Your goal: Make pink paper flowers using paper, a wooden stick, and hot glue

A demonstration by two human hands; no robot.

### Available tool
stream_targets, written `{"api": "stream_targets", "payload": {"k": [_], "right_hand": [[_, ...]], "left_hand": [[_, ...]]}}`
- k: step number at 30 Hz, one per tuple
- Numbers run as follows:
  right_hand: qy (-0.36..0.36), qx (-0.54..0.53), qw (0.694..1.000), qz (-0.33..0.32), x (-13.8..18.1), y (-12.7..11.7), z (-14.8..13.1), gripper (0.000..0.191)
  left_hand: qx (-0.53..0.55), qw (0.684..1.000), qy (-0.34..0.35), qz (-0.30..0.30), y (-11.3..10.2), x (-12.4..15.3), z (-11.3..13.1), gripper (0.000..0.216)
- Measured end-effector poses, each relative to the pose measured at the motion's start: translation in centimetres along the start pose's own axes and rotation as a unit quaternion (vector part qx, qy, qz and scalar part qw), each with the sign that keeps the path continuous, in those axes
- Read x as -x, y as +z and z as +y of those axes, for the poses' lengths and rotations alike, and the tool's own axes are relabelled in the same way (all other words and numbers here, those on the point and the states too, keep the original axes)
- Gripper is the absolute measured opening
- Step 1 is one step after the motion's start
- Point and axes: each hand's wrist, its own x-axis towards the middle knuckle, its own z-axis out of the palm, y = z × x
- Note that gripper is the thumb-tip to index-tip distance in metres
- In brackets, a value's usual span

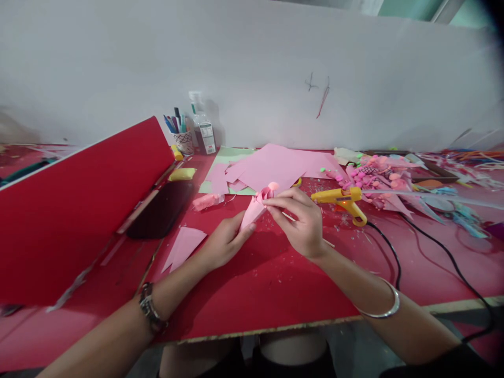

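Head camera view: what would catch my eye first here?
At the middle, the left hand and right hand together hold a small pink paper cone above the red tabletop. Just to the right lies a yellow hot-glue gun with a black cord. A big red board leans at the left.

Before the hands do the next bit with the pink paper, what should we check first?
1. Both hands on the pink paper cone: ok, left hand at its narrow end, right hand pinching the top.
2. Cone still rolled: ok.
3. Glue gun within reach: ok, lying just right of the right hand.
4. Glue gun on: cannot tell for sure; an orange spot shows on it.
5. Black cord away from the hands: ok.
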Motion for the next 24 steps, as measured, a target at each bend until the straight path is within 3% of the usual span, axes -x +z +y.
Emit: {"api": "stream_targets", "payload": {"k": [13, 18, 21, 24], "right_hand": [[0.058, -0.053, 0.997, -0.001, -0.08, 0.18, -0.09, 0.009], [0.053, -0.085, 0.995, 0.020, 0.05, 0.10, 0.11, 0.012], [0.065, -0.076, 0.994, 0.033, 0.12, 0.22, 0.35, 0.012], [0.086, -0.080, 0.993, -0.033, 0.44, 0.76, 0.64, 0.010]], "left_hand": [[-0.080, 0.997, 0.001, 0.009, -0.21, 0.15, -0.38, 0.026], [0.069, 0.997, -0.020, 0.016, 0.00, 0.07, -0.19, 0.031], [0.199, 0.978, -0.068, 0.003, 0.11, -0.20, -0.13, 0.037], [0.261, 0.962, -0.086, -0.011, 0.11, -0.33, -0.02, 0.040]]}}
